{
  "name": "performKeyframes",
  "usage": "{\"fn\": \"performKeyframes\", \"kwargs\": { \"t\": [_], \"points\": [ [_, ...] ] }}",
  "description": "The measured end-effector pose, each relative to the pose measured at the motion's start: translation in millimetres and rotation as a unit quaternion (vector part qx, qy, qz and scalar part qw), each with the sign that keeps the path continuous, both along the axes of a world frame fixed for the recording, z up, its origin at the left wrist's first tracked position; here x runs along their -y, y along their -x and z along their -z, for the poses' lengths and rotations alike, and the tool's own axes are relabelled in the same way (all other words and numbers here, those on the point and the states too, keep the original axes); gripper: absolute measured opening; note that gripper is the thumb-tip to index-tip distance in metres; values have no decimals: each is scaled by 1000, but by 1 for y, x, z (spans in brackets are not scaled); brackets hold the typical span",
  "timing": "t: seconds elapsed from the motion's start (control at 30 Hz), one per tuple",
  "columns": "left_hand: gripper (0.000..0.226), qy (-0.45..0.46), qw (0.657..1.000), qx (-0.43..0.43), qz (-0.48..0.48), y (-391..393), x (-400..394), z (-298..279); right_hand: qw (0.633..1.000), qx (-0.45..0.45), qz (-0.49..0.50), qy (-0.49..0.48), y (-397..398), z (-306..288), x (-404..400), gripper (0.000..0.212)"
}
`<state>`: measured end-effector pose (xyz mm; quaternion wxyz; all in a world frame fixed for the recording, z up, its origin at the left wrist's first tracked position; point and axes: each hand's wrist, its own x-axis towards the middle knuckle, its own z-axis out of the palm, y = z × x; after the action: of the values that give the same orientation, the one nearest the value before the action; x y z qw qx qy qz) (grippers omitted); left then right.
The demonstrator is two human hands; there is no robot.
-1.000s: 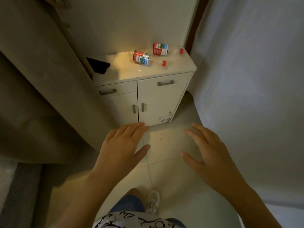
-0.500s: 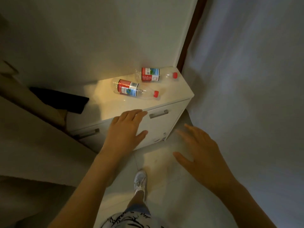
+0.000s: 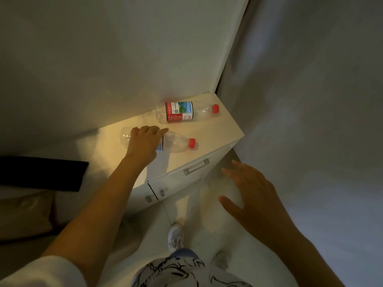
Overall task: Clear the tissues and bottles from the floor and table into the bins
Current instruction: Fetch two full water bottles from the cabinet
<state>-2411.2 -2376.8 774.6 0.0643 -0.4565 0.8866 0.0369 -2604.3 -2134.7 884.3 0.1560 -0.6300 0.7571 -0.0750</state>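
Left grip (image 3: 145, 139) covers near bottle's (image 3: 176, 143) middle.

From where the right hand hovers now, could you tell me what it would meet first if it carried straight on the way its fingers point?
The right hand points up-left toward the cabinet; it would likely meet its front edge near the drawer handle first, though depth is unclear.

- Far bottle (image 3: 183, 111), lying on cabinet top (image 3: 217, 129): red/white label w/ landscape pic, small print + QR-like square; txt too small to read.
- Near bottle (image 3: 176, 142): label mostly hidden, nothing legible.
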Motion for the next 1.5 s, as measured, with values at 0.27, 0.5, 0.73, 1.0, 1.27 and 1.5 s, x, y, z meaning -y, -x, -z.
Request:
{"fn": "performKeyframes", "kwargs": {
  "t": [0.27, 0.5, 0.73, 1.0, 1.27, 1.5],
  "points": [
    [69, -179, 968, -95, -147, -19, -10, -8, 997, 62, -34, -27, 5, -1, 56, 72],
    [69, -214, 860, -319, -335, -33, -39, -40, 834, 510, 183, -103, 7, 14, 142, 44],
    [73, -193, 803, -371, -424, -28, -46, -52, 659, 666, 300, -182, 27, 48, 226, 39],
    [72, -169, 771, -385, -478, 1, -44, -56, 948, 250, 116, -157, 29, 91, 281, 66],
    [85, -190, 745, -395, -503, 6, -59, -54, 985, 147, 42, -78, 43, 101, 291, 32],
    [85, -191, 740, -397, -508, -1, -79, -52, 966, 249, 46, -46, 26, 109, 261, 64]
  ]
}}
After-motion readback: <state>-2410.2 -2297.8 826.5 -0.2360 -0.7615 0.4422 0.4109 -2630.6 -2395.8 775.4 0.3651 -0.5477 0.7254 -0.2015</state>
